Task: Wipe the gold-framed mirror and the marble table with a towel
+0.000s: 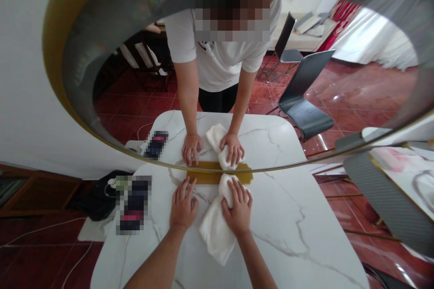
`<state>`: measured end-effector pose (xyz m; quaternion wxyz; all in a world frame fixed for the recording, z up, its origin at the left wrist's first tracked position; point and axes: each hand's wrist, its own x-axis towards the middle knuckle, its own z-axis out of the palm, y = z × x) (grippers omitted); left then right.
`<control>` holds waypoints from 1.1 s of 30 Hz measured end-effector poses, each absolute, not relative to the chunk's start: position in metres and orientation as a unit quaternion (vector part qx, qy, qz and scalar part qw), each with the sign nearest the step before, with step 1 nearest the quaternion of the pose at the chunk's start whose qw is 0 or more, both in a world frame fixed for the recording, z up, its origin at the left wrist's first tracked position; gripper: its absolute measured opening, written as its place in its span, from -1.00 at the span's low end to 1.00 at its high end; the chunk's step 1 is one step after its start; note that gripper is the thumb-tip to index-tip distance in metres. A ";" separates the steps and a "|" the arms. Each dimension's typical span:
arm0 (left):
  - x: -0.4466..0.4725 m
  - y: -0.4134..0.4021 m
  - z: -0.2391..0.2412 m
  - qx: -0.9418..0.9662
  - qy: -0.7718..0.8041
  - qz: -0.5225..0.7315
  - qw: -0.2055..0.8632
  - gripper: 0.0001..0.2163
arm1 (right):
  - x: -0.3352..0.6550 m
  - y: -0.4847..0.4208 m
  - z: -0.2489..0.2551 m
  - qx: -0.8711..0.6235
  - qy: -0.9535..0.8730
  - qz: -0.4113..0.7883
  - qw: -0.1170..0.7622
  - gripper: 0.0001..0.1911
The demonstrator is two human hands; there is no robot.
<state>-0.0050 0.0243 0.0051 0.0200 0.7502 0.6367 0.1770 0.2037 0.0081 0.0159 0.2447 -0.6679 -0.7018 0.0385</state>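
Note:
My left hand lies on the white marbled tabletop, fingers spread, its fingertips touching or very near a gold base plate. My right hand presses on a bunched white cloth, fingers curled over its upper part. The cloth's loose end trails toward me on the tabletop, and its top reaches the plate's right part. Above stands a large mirror with a gold rim. Both hands and the cloth are reflected in it. What lies under my right palm is hidden.
A blurred-out dark object lies at the table's left edge, beside a black bag. Thin cables run over the red tiled floor. At the right stands a grey ribbed piece of furniture. Dark chairs appear in the reflection.

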 end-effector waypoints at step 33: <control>-0.006 0.023 0.004 0.750 0.635 0.182 0.037 -0.43 | 0.157 0.023 0.030 -0.624 -0.746 0.062 0.227 -0.33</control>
